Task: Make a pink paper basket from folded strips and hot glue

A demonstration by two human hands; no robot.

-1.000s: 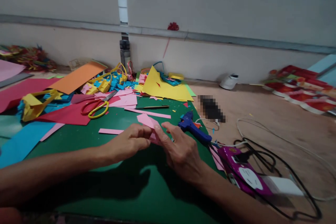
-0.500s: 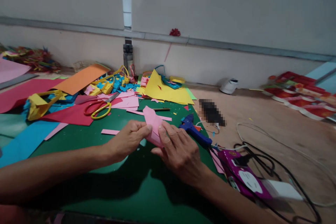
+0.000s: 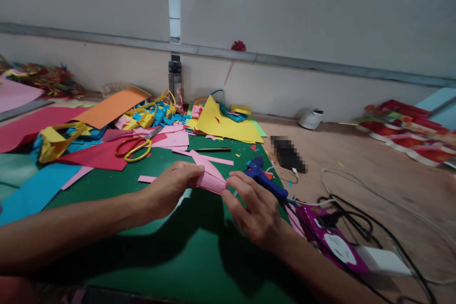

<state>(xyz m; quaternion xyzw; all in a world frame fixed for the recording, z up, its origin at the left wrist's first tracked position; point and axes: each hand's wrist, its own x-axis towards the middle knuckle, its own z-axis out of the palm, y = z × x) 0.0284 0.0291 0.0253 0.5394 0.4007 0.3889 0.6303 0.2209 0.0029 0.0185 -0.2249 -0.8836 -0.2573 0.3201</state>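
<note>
A folded pink paper piece (image 3: 210, 176) is held just above the green cutting mat (image 3: 171, 247). My left hand (image 3: 171, 187) pinches its left end and my right hand (image 3: 253, 209) pinches its right end, so the paper spans the gap between them. A blue glue gun (image 3: 263, 178) lies just beyond my right hand. Yellow-and-red scissors (image 3: 134, 145) rest on red paper further back to the left.
Loose sheets and scraps in pink, yellow, orange, red and blue cover the back and left of the mat. A pencil (image 3: 213, 150) lies behind the hands. To the right are a purple device (image 3: 329, 237), a white charger block and tangled black and white cables (image 3: 374, 218).
The pink paper has gone from standing up between my hands to lying stretched sideways. My right hand has shifted right, to the paper's end.
</note>
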